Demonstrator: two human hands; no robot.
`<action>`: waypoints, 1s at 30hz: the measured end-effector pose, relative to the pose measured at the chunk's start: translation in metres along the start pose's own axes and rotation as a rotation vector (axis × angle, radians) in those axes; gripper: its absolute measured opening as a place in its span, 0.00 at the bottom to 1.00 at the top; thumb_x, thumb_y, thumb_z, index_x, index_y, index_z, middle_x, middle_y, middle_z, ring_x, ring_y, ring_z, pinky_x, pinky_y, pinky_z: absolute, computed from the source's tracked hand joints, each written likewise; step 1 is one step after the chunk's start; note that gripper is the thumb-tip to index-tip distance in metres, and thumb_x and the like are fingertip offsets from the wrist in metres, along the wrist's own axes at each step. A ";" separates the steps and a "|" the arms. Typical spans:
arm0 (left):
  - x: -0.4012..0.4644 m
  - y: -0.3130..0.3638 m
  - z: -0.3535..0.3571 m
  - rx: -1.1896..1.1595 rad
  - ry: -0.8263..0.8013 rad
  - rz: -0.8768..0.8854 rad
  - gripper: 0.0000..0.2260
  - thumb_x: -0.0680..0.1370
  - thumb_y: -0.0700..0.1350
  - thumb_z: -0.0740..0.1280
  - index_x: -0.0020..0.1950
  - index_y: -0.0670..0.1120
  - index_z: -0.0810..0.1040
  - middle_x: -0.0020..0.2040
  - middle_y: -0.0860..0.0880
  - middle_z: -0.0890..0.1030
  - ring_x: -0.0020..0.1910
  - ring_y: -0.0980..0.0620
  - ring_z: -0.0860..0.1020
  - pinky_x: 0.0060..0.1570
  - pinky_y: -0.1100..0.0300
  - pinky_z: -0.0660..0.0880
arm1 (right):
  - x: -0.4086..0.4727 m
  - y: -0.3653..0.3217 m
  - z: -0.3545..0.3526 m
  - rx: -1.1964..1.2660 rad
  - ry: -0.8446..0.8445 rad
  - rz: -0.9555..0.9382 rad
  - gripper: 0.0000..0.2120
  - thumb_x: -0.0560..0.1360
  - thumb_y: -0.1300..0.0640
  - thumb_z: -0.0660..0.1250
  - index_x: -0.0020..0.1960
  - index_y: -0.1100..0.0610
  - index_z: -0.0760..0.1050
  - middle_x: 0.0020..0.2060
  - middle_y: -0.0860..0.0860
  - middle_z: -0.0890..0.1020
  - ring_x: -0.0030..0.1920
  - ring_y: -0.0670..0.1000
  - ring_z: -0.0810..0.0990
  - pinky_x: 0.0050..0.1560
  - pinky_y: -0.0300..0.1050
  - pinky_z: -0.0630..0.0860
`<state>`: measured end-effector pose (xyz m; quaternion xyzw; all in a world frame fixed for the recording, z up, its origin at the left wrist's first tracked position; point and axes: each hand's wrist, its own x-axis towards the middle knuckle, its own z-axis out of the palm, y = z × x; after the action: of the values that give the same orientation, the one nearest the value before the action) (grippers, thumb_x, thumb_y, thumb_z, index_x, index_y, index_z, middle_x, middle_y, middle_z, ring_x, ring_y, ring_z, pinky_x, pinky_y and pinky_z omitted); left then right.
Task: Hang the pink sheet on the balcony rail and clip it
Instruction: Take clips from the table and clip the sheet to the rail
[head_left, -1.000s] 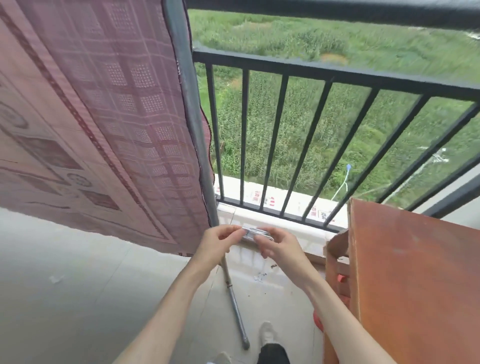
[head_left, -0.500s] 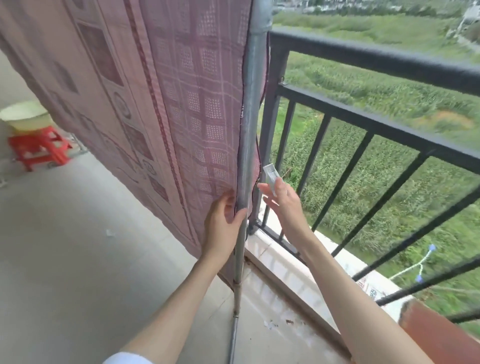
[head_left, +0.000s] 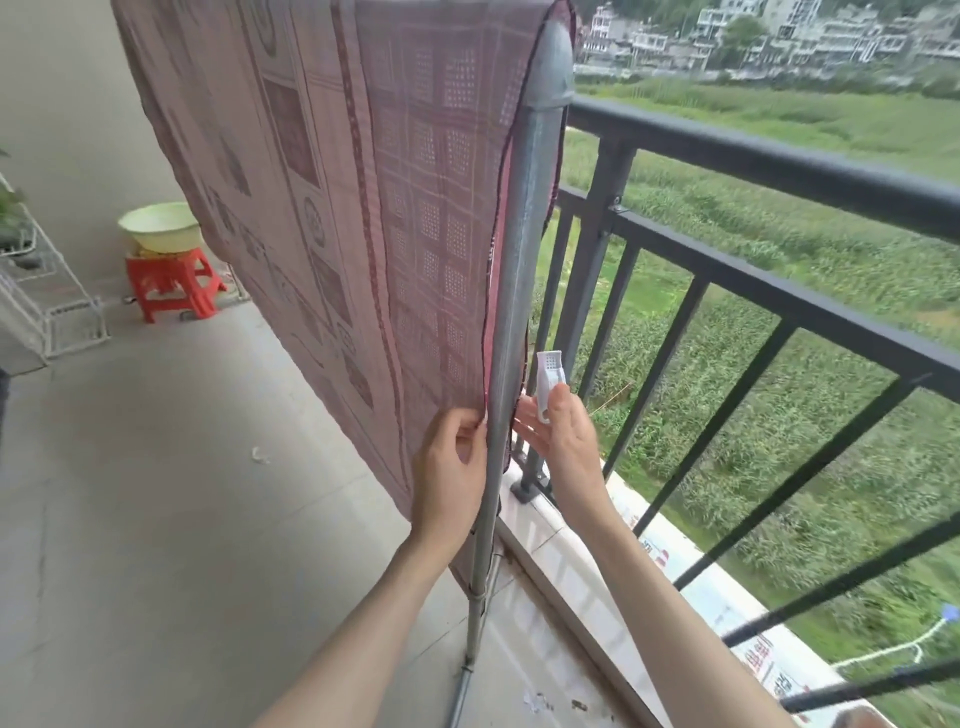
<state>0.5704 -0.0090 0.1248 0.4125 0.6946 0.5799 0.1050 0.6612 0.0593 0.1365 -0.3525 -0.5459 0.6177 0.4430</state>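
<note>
— What are you working with?

— Your pink sheet (head_left: 395, 197) is thin woven cloth with a printed grid of squares and dark banded borders, draped over a dull grey metal pole (head_left: 511, 291) that stands just inside the black balcony rail (head_left: 769, 171). The cloth hangs down on both sides of the pole's round top.

— And your hands?

— Your left hand (head_left: 452, 467) pinches the sheet's dark-stitched edge right beside the pole, thumb and fingers curled onto the fabric. Your right hand (head_left: 563, 441) grips a small white plastic clip (head_left: 549, 382), perforated at its upper end, held upright just on the rail side of the pole.

— What stands around you?

— The pole sits between your two hands. The rail's square black bars run to your right, with green fields and pale buildings beyond. Far to your left a red plastic stool (head_left: 174, 283) carries a pale yellow-green basin (head_left: 158, 226), next to a white wire rack (head_left: 49, 291).

— Underfoot?

— Smooth grey floor tiles (head_left: 171, 519), with a glossy pale ledge under the rail.
</note>
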 end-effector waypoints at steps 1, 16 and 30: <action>0.002 0.004 0.000 0.011 0.005 0.035 0.03 0.76 0.38 0.65 0.47 0.46 0.76 0.43 0.53 0.78 0.43 0.63 0.75 0.43 0.77 0.68 | -0.001 -0.002 -0.001 0.017 -0.006 -0.010 0.19 0.81 0.49 0.51 0.54 0.63 0.70 0.52 0.58 0.80 0.52 0.50 0.82 0.51 0.39 0.79; 0.015 0.040 0.010 -0.062 0.066 0.068 0.05 0.75 0.35 0.67 0.49 0.41 0.78 0.41 0.56 0.77 0.41 0.63 0.76 0.42 0.78 0.69 | 0.000 -0.013 -0.004 0.094 0.008 -0.170 0.20 0.81 0.50 0.49 0.56 0.66 0.69 0.49 0.56 0.82 0.51 0.52 0.82 0.56 0.47 0.78; 0.019 0.049 0.022 0.107 0.186 0.034 0.07 0.75 0.46 0.68 0.42 0.43 0.74 0.39 0.47 0.78 0.38 0.51 0.75 0.38 0.59 0.70 | -0.004 -0.006 -0.008 0.252 -0.045 -0.032 0.26 0.79 0.43 0.47 0.53 0.62 0.76 0.48 0.57 0.85 0.55 0.54 0.81 0.63 0.50 0.72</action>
<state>0.5944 0.0197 0.1681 0.3738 0.7242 0.5794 0.0079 0.6711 0.0586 0.1413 -0.2713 -0.4792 0.6818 0.4815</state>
